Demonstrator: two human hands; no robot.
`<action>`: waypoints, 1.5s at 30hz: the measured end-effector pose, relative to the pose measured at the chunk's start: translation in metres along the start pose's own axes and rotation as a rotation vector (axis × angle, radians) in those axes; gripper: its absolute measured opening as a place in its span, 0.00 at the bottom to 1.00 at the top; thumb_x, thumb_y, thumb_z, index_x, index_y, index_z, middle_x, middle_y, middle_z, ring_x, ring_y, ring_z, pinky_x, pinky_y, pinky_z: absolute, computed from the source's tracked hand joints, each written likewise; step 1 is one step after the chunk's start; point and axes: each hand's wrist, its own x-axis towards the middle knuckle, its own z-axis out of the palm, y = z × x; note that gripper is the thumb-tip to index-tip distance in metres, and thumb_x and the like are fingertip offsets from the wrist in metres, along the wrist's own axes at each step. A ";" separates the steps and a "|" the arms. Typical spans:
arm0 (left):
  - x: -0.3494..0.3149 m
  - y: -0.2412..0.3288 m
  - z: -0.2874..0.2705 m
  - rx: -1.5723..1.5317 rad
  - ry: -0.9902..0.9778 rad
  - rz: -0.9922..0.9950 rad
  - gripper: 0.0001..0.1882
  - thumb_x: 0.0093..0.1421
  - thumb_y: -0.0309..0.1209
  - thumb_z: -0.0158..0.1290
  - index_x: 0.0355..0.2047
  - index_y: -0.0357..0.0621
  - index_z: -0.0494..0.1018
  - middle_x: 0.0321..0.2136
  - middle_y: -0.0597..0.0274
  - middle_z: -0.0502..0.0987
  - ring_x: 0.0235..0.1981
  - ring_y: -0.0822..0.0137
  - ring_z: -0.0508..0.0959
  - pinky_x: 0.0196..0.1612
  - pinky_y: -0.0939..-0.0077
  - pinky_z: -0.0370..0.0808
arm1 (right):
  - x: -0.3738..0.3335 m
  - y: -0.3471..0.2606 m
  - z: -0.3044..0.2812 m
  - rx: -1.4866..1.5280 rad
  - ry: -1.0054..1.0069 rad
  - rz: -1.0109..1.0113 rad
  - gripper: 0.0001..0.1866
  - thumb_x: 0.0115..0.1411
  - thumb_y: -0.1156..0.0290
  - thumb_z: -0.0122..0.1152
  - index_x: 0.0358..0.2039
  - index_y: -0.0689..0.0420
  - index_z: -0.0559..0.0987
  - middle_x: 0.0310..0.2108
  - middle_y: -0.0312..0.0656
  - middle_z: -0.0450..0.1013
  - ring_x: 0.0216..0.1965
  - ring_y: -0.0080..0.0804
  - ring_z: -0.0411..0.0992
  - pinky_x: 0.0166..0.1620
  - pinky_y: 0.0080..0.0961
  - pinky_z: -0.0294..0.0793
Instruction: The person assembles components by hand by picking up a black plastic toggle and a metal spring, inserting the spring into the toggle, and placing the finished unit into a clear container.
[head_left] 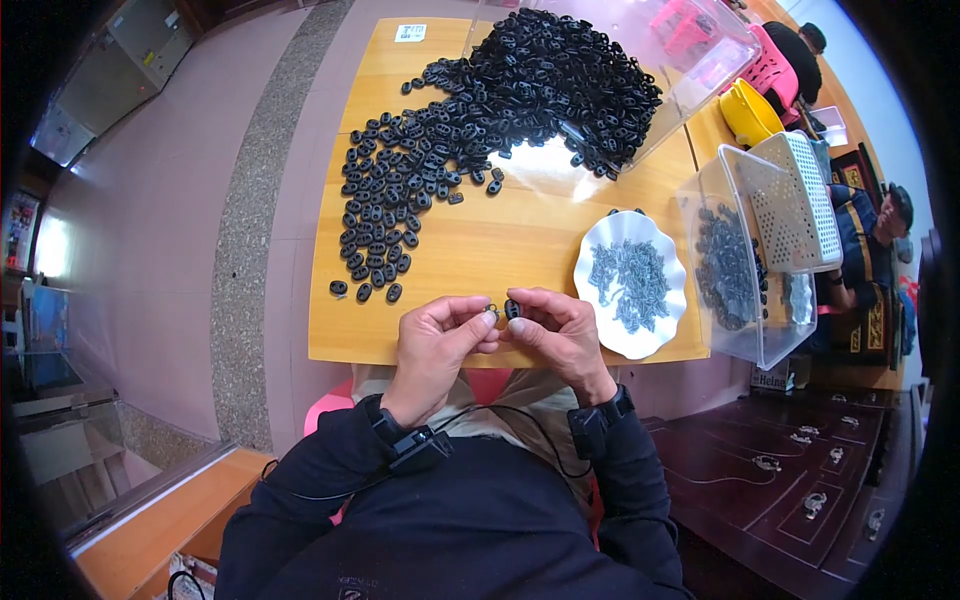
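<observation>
Just over the table's near edge, my left hand pinches a small metal spring between thumb and fingertips. Close beside it, my right hand grips a black oval two-holed cord lock piece by its end. A small gap separates the two parts. Right of my right hand stands a white scalloped plate holding a heap of small metal springs. Loose black two-holed pieces spread along the table's left side and join a large black pile at the far side.
At the far right of the wooden table lies a large clear plastic box. Beside the plate, another clear bin contains black pieces, with a white perforated basket at its far end. A yellow bowl and a seated person are farther right.
</observation>
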 end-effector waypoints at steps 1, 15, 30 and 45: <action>0.000 0.000 0.000 0.003 0.002 0.002 0.11 0.59 0.23 0.56 0.42 0.33 0.74 0.31 0.58 0.79 0.29 0.73 0.79 0.35 0.81 0.79 | 0.000 0.001 0.000 0.000 0.000 0.000 0.18 0.58 0.82 0.59 0.50 0.66 0.74 0.38 0.39 0.74 0.40 0.23 0.74 0.46 0.25 0.78; 0.001 -0.004 0.002 -0.027 -0.017 -0.008 0.10 0.58 0.23 0.57 0.40 0.34 0.74 0.30 0.58 0.79 0.27 0.73 0.79 0.34 0.81 0.79 | 0.001 0.000 -0.003 -0.067 -0.044 -0.013 0.17 0.57 0.82 0.61 0.48 0.65 0.76 0.38 0.36 0.74 0.39 0.20 0.72 0.44 0.17 0.72; -0.001 -0.002 0.000 -0.164 -0.056 -0.135 0.07 0.60 0.23 0.55 0.38 0.36 0.74 0.30 0.58 0.79 0.29 0.72 0.80 0.35 0.81 0.79 | 0.001 -0.002 -0.004 -0.075 -0.053 -0.032 0.16 0.55 0.84 0.62 0.46 0.65 0.77 0.38 0.39 0.74 0.40 0.23 0.72 0.45 0.19 0.72; -0.001 -0.004 -0.005 -0.232 -0.185 -0.205 0.05 0.59 0.23 0.55 0.36 0.40 0.74 0.31 0.58 0.79 0.30 0.70 0.80 0.35 0.78 0.80 | -0.005 -0.011 0.000 0.106 -0.126 -0.003 0.16 0.53 0.87 0.60 0.44 0.66 0.78 0.37 0.42 0.74 0.38 0.26 0.74 0.43 0.19 0.73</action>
